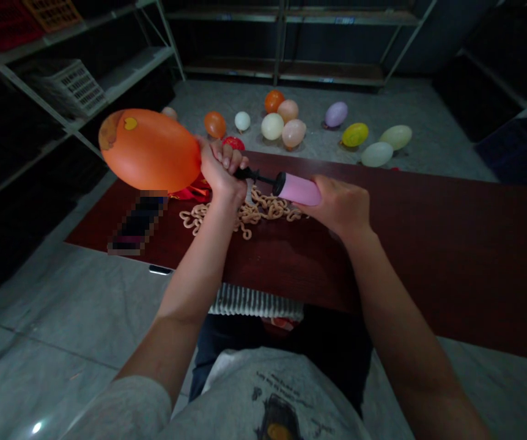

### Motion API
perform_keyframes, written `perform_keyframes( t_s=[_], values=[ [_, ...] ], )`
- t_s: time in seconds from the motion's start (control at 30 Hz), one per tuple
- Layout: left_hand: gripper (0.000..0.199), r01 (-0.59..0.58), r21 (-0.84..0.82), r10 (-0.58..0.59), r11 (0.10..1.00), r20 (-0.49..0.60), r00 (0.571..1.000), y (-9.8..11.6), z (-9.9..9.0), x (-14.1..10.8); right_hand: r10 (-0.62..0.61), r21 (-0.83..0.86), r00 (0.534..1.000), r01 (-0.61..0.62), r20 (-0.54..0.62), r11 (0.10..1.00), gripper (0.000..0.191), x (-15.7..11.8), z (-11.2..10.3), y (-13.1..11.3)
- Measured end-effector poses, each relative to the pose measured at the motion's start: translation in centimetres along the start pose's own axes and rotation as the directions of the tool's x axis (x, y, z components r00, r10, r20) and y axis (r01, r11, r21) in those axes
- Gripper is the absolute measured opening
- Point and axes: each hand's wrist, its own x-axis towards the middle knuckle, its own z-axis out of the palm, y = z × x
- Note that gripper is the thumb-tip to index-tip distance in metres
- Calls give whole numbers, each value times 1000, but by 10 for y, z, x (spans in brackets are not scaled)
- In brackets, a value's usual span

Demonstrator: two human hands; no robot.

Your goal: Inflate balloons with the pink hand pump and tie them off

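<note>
An orange balloon (151,153), swollen with air and printed at its far left end, points left from my left hand (222,165). That hand is closed around the balloon's neck and the black nozzle end of a hand pump. My right hand (343,205) wraps the pink barrel of the balloon pump (298,188), whose black rod shows between the two hands. Beneath them, a heap of tan curly, chain-like pieces (263,211) lies on the dark red table (428,244). Flat red pieces (194,190) lie under the balloon, partly hidden.
A blurred-out phone-like dark object (139,223) lies at the table's left end. Several inflated balloons, among them a yellow one (355,134) and a purple one (336,114), rest on the floor beyond. Metal shelves (332,70) stand behind, and a shelf with a white basket (77,88) at left.
</note>
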Motion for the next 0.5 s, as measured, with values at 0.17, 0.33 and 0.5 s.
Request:
perform_keyframes(
  t_s=[0.17, 0.33, 0.5],
  values=[
    [66, -45, 42, 47, 998, -59, 997, 12, -11, 18, 6, -45, 1000, -7, -29, 999, 57, -2, -3, 17],
    [64, -81, -2, 81, 997, -28, 996, 29, -25, 33, 20, -72, 999, -23, -39, 997, 58, 0, -9, 34],
    [63, -100, -45, 102, 994, 34, 994, 35, -26, 33, 1, -57, 1000, -2, -19, 998, 52, -1, -11, 37]
  ],
)
